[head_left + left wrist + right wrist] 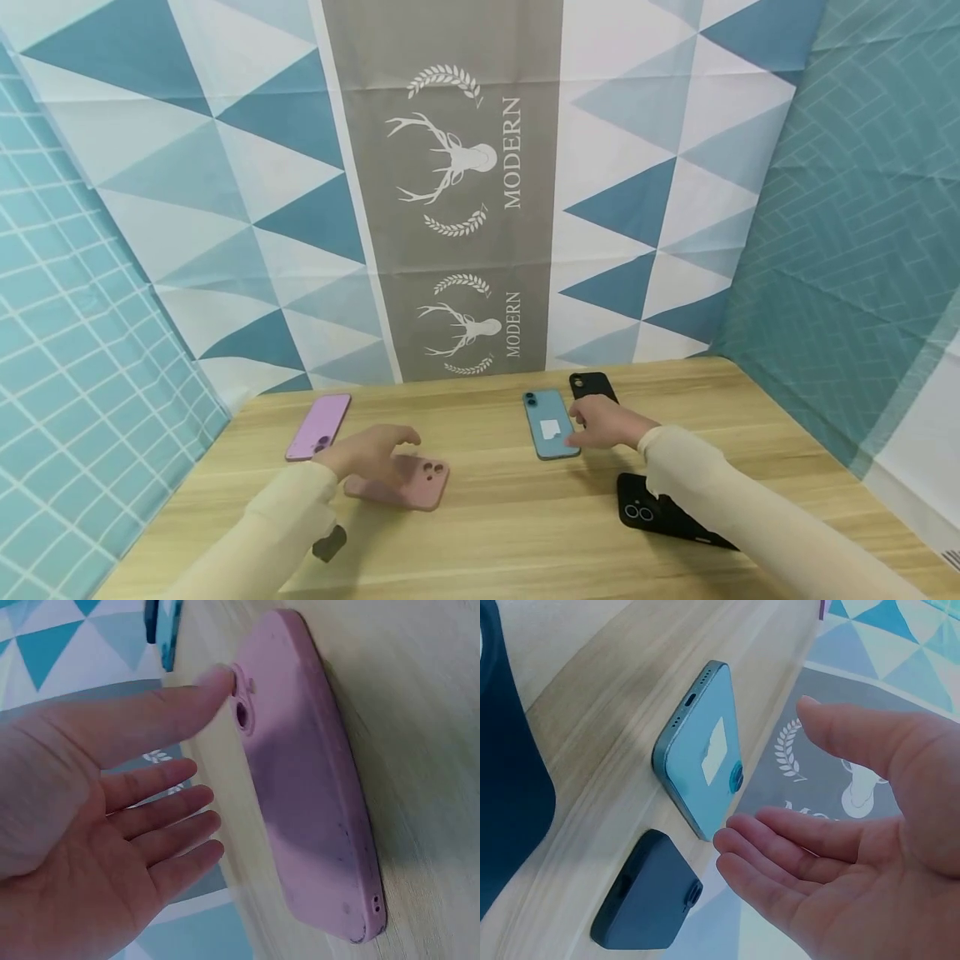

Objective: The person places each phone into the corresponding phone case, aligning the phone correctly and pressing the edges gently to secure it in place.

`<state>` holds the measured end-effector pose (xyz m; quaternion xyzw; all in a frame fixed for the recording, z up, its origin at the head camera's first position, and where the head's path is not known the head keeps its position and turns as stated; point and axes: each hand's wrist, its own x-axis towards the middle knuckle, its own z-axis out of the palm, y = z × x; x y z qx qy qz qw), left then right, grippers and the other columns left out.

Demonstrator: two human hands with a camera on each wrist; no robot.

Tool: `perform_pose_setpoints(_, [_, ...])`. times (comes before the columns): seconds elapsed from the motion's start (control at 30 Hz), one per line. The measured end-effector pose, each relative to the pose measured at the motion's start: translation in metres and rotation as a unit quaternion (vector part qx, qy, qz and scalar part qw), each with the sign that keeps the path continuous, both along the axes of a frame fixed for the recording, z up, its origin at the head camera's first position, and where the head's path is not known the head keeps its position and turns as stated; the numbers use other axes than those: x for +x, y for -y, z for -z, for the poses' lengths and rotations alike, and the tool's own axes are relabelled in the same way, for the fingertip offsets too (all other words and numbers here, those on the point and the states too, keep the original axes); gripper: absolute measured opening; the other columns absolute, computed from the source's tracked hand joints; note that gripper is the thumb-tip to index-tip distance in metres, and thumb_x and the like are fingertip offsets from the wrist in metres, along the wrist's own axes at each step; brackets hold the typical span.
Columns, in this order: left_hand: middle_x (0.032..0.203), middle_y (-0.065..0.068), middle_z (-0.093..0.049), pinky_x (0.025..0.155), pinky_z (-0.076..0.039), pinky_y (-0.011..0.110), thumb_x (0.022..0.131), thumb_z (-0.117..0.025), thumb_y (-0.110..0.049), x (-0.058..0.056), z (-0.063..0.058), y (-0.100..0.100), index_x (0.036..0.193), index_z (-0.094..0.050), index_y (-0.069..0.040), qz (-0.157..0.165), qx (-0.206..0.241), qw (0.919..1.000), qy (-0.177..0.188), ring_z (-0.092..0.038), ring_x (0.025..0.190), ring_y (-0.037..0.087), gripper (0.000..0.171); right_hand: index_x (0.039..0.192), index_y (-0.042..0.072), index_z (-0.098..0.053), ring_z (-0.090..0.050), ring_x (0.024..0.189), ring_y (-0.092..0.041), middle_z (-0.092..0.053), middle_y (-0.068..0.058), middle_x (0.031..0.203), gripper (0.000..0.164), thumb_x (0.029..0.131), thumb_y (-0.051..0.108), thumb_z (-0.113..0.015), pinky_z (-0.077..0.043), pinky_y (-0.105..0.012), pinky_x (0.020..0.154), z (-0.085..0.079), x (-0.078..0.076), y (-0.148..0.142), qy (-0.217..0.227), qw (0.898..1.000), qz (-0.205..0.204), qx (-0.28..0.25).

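My left hand point(372, 454) hovers above a pink phone case point(422, 487) lying with its camera cutouts upward; whether a phone is inside, I cannot tell. In the left wrist view the fingers are extended and the palm holds nothing. The thumb tip overlaps the case's camera corner, and contact is unclear. Over the right edge of a light blue phone point(694, 761) with a white sticker on its back, my right hand point(603, 421) hangs with fingers loosely bent and nothing gripped. Behind that hand is a smaller-looking black phone or case point(591, 385), partly hidden.
A purple phone point(324, 421) lies at the back left of the wooden table point(480, 542). Under the right forearm, partly covered, is another black phone or case point(652, 517). Patterned cloth walls point(465, 192) stand at the back and both sides.
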<state>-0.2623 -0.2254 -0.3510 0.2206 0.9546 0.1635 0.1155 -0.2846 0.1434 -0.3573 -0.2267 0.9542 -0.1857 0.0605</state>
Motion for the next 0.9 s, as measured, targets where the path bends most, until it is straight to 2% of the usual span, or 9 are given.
perform_pose_setpoints(0.2, [0.13, 0.018, -0.058, 0.109, -0.039, 0.057, 0.052, -0.084, -0.003, 0.0, 0.01, 0.0, 0.122, -0.059, -0.005, -0.027, -0.026, 0.9993, -0.006, -0.052, 0.123, 0.039, 0.074, 0.125, -0.011, -0.055, -0.061, 0.111, -0.04, -0.063, -0.027, 0.118, 0.055, 0.085, 0.023, -0.072, -0.054, -0.049, 0.092, 0.002, -0.001, 0.005, 0.01, 1.0, 0.013, -0.003])
perform_pose_setpoints(0.37, [0.123, 0.018, -0.062, 0.107, -0.042, 0.056, 0.052, -0.084, 0.0, 0.001, 0.014, -0.001, 0.118, -0.061, 0.0, -0.01, -0.028, 0.9993, -0.024, -0.055, 0.118, 0.039, 0.07, 0.125, -0.011, -0.055, -0.061, 0.11, -0.038, -0.063, -0.026, 0.116, 0.053, 0.087, 0.024, -0.07, -0.054, -0.049, 0.091, 0.004, -0.003, 0.007, 0.017, 1.0, 0.014, -0.003])
perform_pose_setpoints(0.4, [0.122, 0.018, -0.063, 0.107, -0.042, 0.055, 0.053, -0.083, 0.001, 0.001, 0.015, -0.001, 0.117, -0.061, 0.001, -0.007, -0.03, 0.9991, -0.028, -0.056, 0.118, 0.04, 0.068, 0.123, -0.01, -0.056, -0.062, 0.106, -0.036, -0.064, -0.024, 0.114, 0.051, 0.087, 0.024, -0.07, -0.055, -0.047, 0.089, 0.004, -0.003, 0.008, 0.017, 1.0, 0.011, -0.001])
perform_pose_setpoints(0.47, [0.12, 0.018, -0.064, 0.106, -0.043, 0.055, 0.053, -0.082, 0.003, 0.0, 0.016, -0.001, 0.116, -0.063, 0.001, -0.001, -0.033, 0.9989, -0.035, -0.056, 0.117, 0.04, 0.066, 0.108, -0.009, -0.06, -0.062, 0.084, -0.026, -0.065, -0.015, 0.094, 0.041, 0.088, 0.024, -0.07, -0.054, -0.038, 0.073, 0.004, -0.005, 0.009, 0.016, 1.0, 0.007, -0.002])
perform_pose_setpoints(0.53, [0.119, 0.018, -0.064, 0.105, -0.044, 0.055, 0.053, -0.081, 0.006, 0.0, 0.017, -0.001, 0.115, -0.063, 0.002, -0.001, -0.034, 0.9988, -0.035, -0.057, 0.116, 0.039, 0.065, 0.092, -0.007, -0.057, -0.047, 0.066, -0.018, -0.054, -0.007, 0.077, 0.034, 0.088, 0.025, -0.069, -0.041, -0.03, 0.061, 0.004, -0.006, 0.01, 0.018, 1.0, 0.005, -0.005])
perform_pose_setpoints(0.63, [0.118, 0.017, -0.065, 0.104, -0.045, 0.055, 0.052, -0.08, 0.007, -0.001, 0.019, 0.0, 0.115, -0.064, 0.001, -0.007, -0.03, 0.9989, -0.034, -0.058, 0.114, 0.038, 0.065, 0.093, -0.008, -0.057, -0.05, 0.068, -0.019, -0.056, -0.008, 0.079, 0.036, 0.088, 0.026, -0.069, -0.043, -0.031, 0.061, 0.005, -0.008, 0.011, 0.02, 1.0, 0.012, -0.006])
perform_pose_setpoints(0.73, [0.116, 0.016, -0.066, 0.103, -0.046, 0.055, 0.051, -0.08, 0.008, -0.003, 0.02, 0.0, 0.114, -0.064, 0.0, -0.014, -0.025, 0.999, -0.033, -0.06, 0.111, 0.037, 0.065, 0.116, -0.01, -0.058, -0.064, 0.098, -0.033, -0.066, -0.021, 0.108, 0.049, 0.087, 0.028, -0.07, -0.056, -0.044, 0.083, 0.006, -0.011, 0.013, 0.016, 1.0, 0.027, 0.002])
perform_pose_setpoints(0.83, [0.114, 0.016, -0.067, 0.101, -0.048, 0.054, 0.05, -0.08, 0.008, -0.005, 0.022, 0.0, 0.112, -0.066, 0.0, -0.015, -0.021, 0.999, -0.036, -0.061, 0.109, 0.036, 0.064, 0.117, -0.008, -0.06, -0.063, 0.101, -0.033, -0.065, -0.023, 0.112, 0.048, 0.088, 0.028, -0.07, -0.055, -0.045, 0.086, 0.008, -0.015, 0.015, 0.013, 0.999, 0.046, 0.003])
perform_pose_setpoints(0.9, [0.113, 0.015, -0.067, 0.1, -0.048, 0.054, 0.049, -0.08, 0.008, -0.007, 0.023, 0.0, 0.111, -0.066, 0.0, -0.014, -0.019, 0.999, -0.039, -0.061, 0.108, 0.035, 0.064, 0.096, -0.005, -0.062, -0.058, 0.075, -0.022, -0.064, -0.013, 0.087, 0.035, 0.088, 0.028, -0.07, -0.051, -0.035, 0.068, 0.01, -0.018, 0.015, 0.015, 0.998, 0.057, -0.003])
